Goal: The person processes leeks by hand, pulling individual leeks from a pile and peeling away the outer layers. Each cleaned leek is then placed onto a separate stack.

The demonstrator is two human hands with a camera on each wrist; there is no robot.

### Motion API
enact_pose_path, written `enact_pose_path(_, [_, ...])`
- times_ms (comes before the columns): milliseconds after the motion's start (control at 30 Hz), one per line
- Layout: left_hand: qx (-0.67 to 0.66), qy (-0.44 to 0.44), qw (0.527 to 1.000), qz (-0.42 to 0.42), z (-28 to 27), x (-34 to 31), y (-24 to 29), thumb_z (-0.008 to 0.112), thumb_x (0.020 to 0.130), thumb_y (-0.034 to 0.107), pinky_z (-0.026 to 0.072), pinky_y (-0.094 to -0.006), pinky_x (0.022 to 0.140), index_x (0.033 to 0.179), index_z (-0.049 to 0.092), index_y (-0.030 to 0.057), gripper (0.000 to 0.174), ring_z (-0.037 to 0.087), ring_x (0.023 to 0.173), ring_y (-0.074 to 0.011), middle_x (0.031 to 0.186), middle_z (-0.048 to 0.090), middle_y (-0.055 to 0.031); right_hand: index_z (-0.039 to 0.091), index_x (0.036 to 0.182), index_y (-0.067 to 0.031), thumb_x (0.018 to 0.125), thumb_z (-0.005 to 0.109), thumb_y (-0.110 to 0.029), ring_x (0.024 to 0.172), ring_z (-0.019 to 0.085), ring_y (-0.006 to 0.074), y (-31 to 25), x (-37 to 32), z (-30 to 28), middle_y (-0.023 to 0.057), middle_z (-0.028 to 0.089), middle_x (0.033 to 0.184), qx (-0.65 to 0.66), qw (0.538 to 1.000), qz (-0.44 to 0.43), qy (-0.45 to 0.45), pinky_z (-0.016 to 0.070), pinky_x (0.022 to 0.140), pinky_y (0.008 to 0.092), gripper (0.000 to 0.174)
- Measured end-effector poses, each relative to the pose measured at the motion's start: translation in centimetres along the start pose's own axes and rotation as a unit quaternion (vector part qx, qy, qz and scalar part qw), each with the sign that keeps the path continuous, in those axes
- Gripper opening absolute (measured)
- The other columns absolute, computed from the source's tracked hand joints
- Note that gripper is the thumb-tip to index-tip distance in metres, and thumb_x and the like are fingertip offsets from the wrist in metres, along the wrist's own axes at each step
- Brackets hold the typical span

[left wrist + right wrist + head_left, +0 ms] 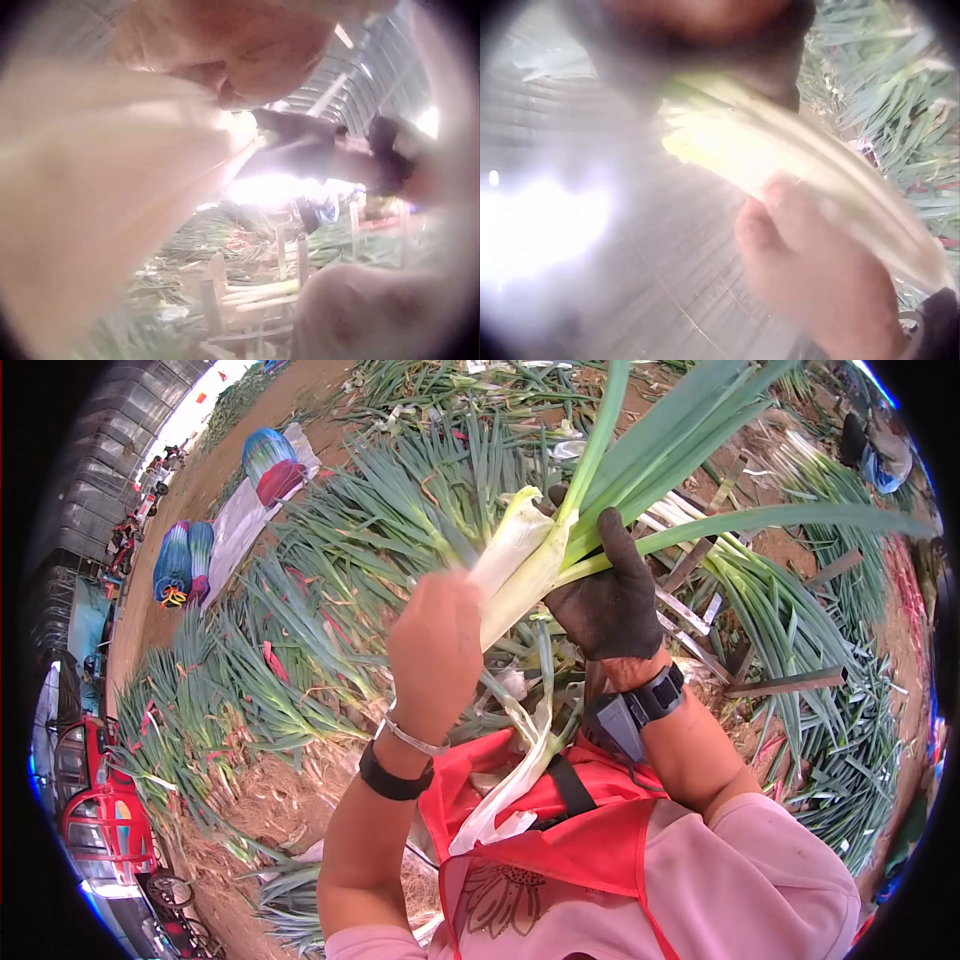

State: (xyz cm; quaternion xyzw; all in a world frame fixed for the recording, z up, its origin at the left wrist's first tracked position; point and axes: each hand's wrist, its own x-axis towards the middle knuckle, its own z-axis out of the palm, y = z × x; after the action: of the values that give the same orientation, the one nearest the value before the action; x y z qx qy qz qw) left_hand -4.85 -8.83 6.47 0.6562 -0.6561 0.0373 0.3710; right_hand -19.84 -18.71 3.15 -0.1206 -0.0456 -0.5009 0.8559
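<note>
A thick leek (520,585) with a white stalk and long green leaves slants up in front of the body in the head view. My right hand (606,595), in a black glove, grips it where the white turns green, thumb across the leaf bases. My bare left hand (436,650), slightly blurred, is at the white part lower down. In the right wrist view the left hand's (817,262) thumb and finger pinch the stalk's pale outer layer (727,157). The stalk's bottom end is hidden behind this hand. A pale peeled leaf strip (515,790) hangs over the red apron.
Heaps of leeks (310,610) cover the ground ahead and to the left. At right, more leeks (770,600) lie across a wooden frame (790,682). Wrapped blue bundles (172,565) rest at far left. A red vehicle (108,815) stands at lower left.
</note>
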Motion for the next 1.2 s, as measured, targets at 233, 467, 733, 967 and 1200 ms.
enact_pose_path(233, [-0.156, -0.039, 0.976, -0.146, -0.8, 1.2, 0.6, 0.052, 0.091, 0.015, 0.0472, -0.0369, 0.066, 0.094, 0.059, -0.0018, 0.018, 0.060, 0.071, -0.0327, 0.083, 0.061, -0.0182, 0.044, 0.131, -0.0065, 0.094, 0.055, -0.028, 0.122, 0.048, 0.0269, -1.1, -0.3, 0.9, 0.0112, 0.053, 0.128, -0.045, 0.998, 0.022, -0.032, 0.0322, 0.108, 0.0461, 0.044])
enact_pose_path(467, [-0.118, 0.122, 0.982, -0.076, 0.0, 1.1, 1.9, 0.054, 0.091, 0.015, 0.0462, -0.0375, 0.068, 0.094, 0.057, -0.0016, 0.018, 0.058, 0.073, -0.0324, 0.082, 0.059, -0.0166, 0.046, 0.131, -0.0059, 0.096, 0.049, -0.043, 0.115, 0.055, 0.0246, -0.5, 1.3, 0.4, 0.0109, 0.057, 0.124, -0.050, 0.994, 0.010, -0.092, 0.0424, 0.101, 0.0440, 0.052])
enact_pose_path(733, [-0.313, 0.168, 0.913, -0.199, -3.1, 2.8, -1.3, 0.044, 0.098, 0.015, 0.0437, -0.0272, 0.067, 0.092, 0.056, 0.0017, 0.019, 0.051, 0.071, -0.0123, 0.078, 0.054, -0.0051, 0.054, 0.105, -0.0004, 0.084, 0.065, -0.008, 0.085, 0.061, 0.0240, 0.5, 1.4, -0.1, 0.0112, 0.059, 0.088, -0.129, 0.991, -0.035, 0.031, 0.0540, 0.081, 0.0426, 0.025])
enact_pose_path(967, [-0.659, 0.222, 0.621, -0.362, -9.2, 1.2, -10.8, 0.044, 0.095, 0.012, 0.0354, -0.0257, 0.048, 0.096, 0.050, 0.0006, 0.013, 0.045, 0.055, -0.0113, 0.074, 0.050, -0.0050, 0.056, 0.095, -0.0030, 0.087, 0.063, -0.013, 0.075, 0.058, 0.0216, -6.7, 2.7, -3.1, 0.0064, 0.058, 0.079, -0.169, 0.968, -0.137, 0.125, 0.0489, 0.076, 0.0396, 0.014])
enact_pose_path(1200, [-0.653, 0.189, 0.656, -0.330, -10.8, -11.7, -24.9, 0.044, 0.094, 0.012, 0.0391, -0.0253, 0.047, 0.086, 0.051, 0.0024, 0.014, 0.048, 0.055, -0.0094, 0.073, 0.054, -0.0039, 0.055, 0.082, -0.0059, 0.088, 0.060, -0.016, 0.068, 0.049, 0.0187, -19.5, 3.9, -6.1, 0.0046, 0.050, 0.070, -0.231, 0.942, -0.236, 0.054, 0.0445, 0.071, 0.0366, 0.013])
